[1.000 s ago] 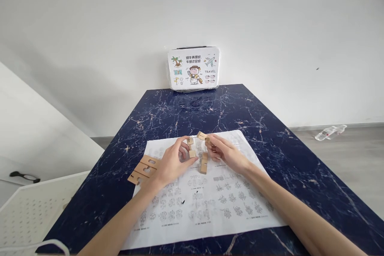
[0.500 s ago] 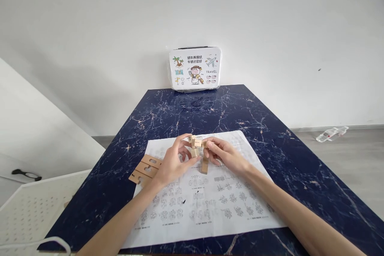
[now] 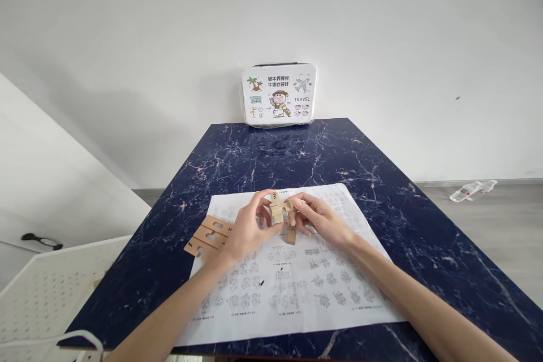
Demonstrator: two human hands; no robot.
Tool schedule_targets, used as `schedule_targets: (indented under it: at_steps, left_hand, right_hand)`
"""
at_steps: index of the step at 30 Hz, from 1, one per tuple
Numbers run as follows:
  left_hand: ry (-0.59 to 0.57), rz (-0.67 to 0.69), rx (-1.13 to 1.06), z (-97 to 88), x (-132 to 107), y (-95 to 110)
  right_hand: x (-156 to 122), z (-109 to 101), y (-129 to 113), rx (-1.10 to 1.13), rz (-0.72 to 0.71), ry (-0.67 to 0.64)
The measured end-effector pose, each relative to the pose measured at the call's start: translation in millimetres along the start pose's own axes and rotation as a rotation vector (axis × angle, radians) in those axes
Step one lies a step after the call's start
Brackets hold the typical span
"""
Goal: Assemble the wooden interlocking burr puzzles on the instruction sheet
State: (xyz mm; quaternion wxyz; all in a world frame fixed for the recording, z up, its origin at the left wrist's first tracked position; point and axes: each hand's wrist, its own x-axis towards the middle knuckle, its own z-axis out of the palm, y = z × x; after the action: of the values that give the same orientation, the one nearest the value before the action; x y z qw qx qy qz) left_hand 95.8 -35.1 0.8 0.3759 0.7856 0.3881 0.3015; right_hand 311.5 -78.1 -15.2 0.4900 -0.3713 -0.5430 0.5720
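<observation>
- With my left hand (image 3: 248, 229), I am holding a notched wooden block marked 3 (image 3: 274, 197) upright above the printed sheet (image 3: 301, 308), fingertips at its top and thumb near its lower end; that grip is spanning the block's length.
- With my right hand (image 3: 322, 218), I am pinching a second wooden block (image 3: 288, 206) by its right end, thumb and fingers nearly together; its other end is meeting the first, though I cannot tell whether they are interlocking.
- Both are looking light, stiff and fairly smooth; I am judging the ends the best hold, leaving the notches free, and a twisted pinch could be slipping.
- Another block (image 3: 291, 236) is lying on the sheet just below my hands.
</observation>
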Motion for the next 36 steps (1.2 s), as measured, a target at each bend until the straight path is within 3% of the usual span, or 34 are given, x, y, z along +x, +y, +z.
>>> schedule_targets:
  at_steps: [8,14,17,20,25,29,32,36]
  left_hand:
    - [-0.009,0.038,-0.004,1.7,-1.4,-6.0]
    - [-0.106,0.076,0.001,2.0,-5.6,-6.2]
    - [-0.102,0.040,-0.108,0.5,-5.4,-1.0]
    - [-0.116,-0.092,-0.322,-3.8,-3.3,4.1]
    - [-0.382,-0.226,-0.537,-12.3,0.7,10.1]
    - [-0.553,-0.197,-0.552,-13.7,0.5,16.5]
    - [-0.552,-0.173,-0.613,-13.3,-0.2,18.8]
    - [-0.432,-0.194,-0.697,-13.0,1.2,13.6]
  right_hand:
    - [-0.1,-3.4,7.9,-0.018,-0.054,-0.030]
    - [-2.3,-0.8,4.4,-0.037,-0.010,-0.269]
    - [-1.5,-2.0,5.7,-0.031,-0.023,-0.184]
    - [-0.4,-5.9,7.0,-0.032,-0.061,-0.044]
    - [-0.8,-8.8,5.0,-0.042,-0.075,0.062]
    - [-1.4,-4.2,4.9,-0.128,-0.071,-0.006]
    - [-0.4,-3.3,8.3,-0.081,-0.058,0.005]
    - [1.4,-8.8,10.2,0.045,-0.040,0.157]
